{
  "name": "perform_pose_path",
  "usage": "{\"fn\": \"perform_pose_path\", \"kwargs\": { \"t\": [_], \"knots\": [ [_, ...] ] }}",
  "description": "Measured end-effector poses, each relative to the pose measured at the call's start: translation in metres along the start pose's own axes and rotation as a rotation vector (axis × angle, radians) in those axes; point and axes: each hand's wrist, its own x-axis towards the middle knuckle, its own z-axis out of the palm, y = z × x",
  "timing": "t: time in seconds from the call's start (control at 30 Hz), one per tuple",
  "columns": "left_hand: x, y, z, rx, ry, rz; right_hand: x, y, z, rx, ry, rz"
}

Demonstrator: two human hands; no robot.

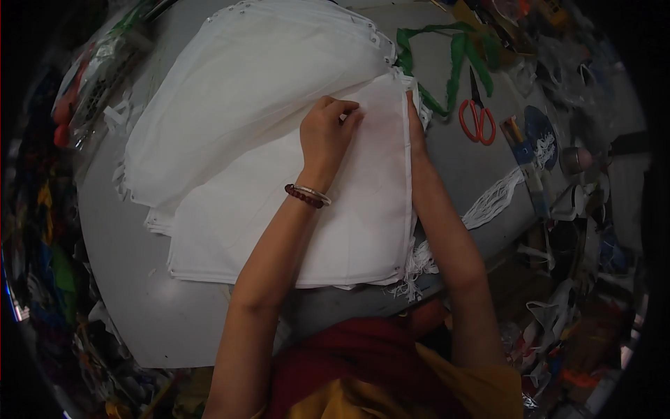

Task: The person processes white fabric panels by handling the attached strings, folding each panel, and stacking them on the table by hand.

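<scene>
A stack of white cloth sheets (279, 230) lies spread on the table, its upper layers (272, 63) fanned toward the far left. Over the right part of the stack is my left hand (326, 136), fingers curled and thumb near the index finger in a pinch. Whatever sits between those fingertips, if anything, is too small to make out. A bracelet of dark red beads and a pale bangle circle the left wrist. Along the stack's right hemmed edge rests my right hand (417, 129), fingers stretched out, touching the cloth and partly hidden by it.
Orange-handled scissors (478, 122) and a green strip (455, 70) lie on the grey table (139, 307) at upper right. White strings (494, 199) are bundled beyond my right forearm. Plastic bags (105, 77) and mixed clutter surround the table.
</scene>
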Motion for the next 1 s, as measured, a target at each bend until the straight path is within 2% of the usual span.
{"fn": "perform_pose_path", "kwargs": {
  "t": [0.03, 0.13, 0.27, 0.33, 0.43, 0.5, 0.53, 0.6, 0.73, 0.8, 0.87, 0.93, 1.0],
  "knots": [
    [0.0, 0.001, 0.0, 0.0, -0.002, 0.001, -0.004, -0.005, 0.005, 0.128, -0.052, 0.018],
    [0.0, 0.002, -0.001, 0.005, -0.018, -0.019, -0.002, -0.004, -0.004, 0.162, -0.151, -0.021],
    [-0.001, 0.0, 0.0, 0.006, -0.009, -0.006, 0.0, 0.001, -0.013, 0.12, -0.095, 0.031],
    [-0.001, 0.0, 0.0, 0.011, -0.01, -0.004, -0.003, 0.003, -0.012, 0.069, -0.027, -0.038],
    [0.002, -0.002, 0.0, 0.031, 0.005, 0.048, -0.006, 0.004, -0.011, 0.035, -0.051, -0.099],
    [0.005, -0.002, -0.001, 0.153, 0.006, 0.194, -0.004, 0.006, -0.013, 0.008, -0.063, -0.13],
    [0.007, -0.002, -0.001, 0.156, 0.006, 0.198, -0.002, 0.008, -0.014, -0.021, -0.072, -0.163],
    [0.01, -0.002, -0.003, 0.405, -0.032, 0.336, -0.001, 0.011, -0.015, -0.04, -0.062, -0.189],
    [0.009, -0.002, -0.005, 0.452, -0.016, 0.424, 0.0, 0.013, -0.015, -0.065, -0.096, -0.231],
    [0.0, -0.006, -0.008, 0.183, 0.083, 0.289, -0.005, 0.01, -0.011, -0.025, -0.095, -0.223],
    [-0.013, -0.003, -0.026, -0.052, 0.12, 0.062, -0.008, 0.009, -0.009, 0.02, -0.087, -0.218],
    [-0.024, -0.007, -0.06, -0.126, 0.187, -0.073, -0.007, 0.009, -0.01, 0.044, -0.077, -0.177],
    [-0.039, -0.018, -0.097, -0.365, 0.305, -0.208, -0.007, 0.009, -0.012, 0.062, -0.08, -0.187]
  ]
}}
